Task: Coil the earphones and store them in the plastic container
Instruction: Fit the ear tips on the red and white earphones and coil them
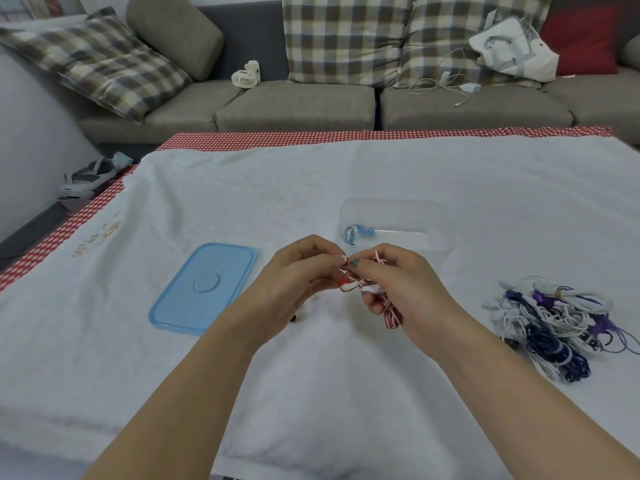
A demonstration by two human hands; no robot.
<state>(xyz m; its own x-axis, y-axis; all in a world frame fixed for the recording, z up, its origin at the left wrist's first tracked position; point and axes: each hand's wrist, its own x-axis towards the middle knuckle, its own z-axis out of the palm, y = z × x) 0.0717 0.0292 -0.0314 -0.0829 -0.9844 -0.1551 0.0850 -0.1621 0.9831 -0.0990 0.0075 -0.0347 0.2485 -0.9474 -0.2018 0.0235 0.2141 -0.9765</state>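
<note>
Both my hands, left [298, 271] and right [398, 289], pinch the red-striped earphones [388, 306] before the clear container [446, 237] holding blue earphones [356, 233]. Blue lid [204, 289] lies left, tangled cables [554, 323] right; my fingers hide the coil's middle.

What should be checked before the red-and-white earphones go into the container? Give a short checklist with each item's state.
1. Plastic container open, blue lid lying apart on the cloth: ok.
2. Room inside, only the blue earphones at its left end: ok.
3. Red-and-white earphones gripped by the right hand: ok.
4. Left hand pinching the cord end: ok.
5. Coil finished and secured: cannot tell, fingers hide it.
6. Path from hands to container clear: ok.
</note>
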